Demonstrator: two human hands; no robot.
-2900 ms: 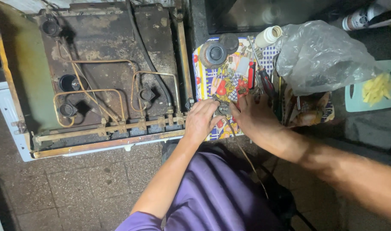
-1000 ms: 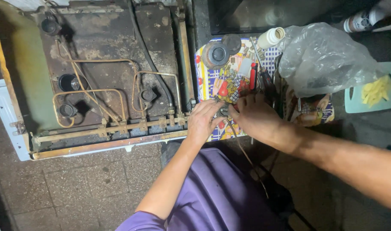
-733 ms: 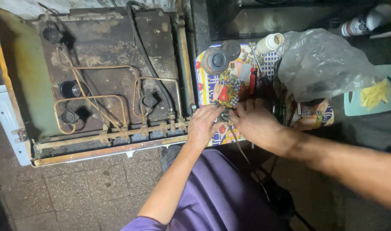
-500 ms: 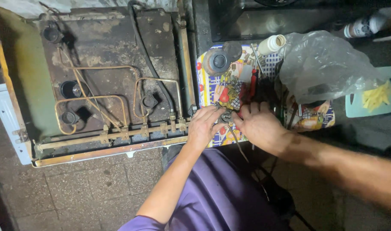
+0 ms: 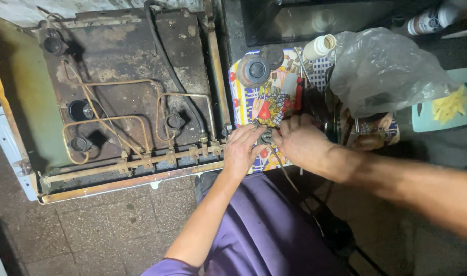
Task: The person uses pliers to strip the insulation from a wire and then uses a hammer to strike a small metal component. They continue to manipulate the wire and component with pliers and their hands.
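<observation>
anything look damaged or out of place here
Yes. The stove lies opened up, its top off, with bare copper pipes and a rusty, stained inside. Burner parts and a red-handled screwdriver lie loose on the patterned cloth. Both hands, left hand and right hand, pinch a small metal fitting.

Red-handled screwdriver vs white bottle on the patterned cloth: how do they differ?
The red-handled screwdriver is thin, with a metal shaft running toward the top of the frame; the white bottle is short, fat and plain white. The screwdriver lies nearer the right hand; the bottle sits at the far edge, beside the plastic bag. Both lie untouched on the patterned cloth.
</observation>
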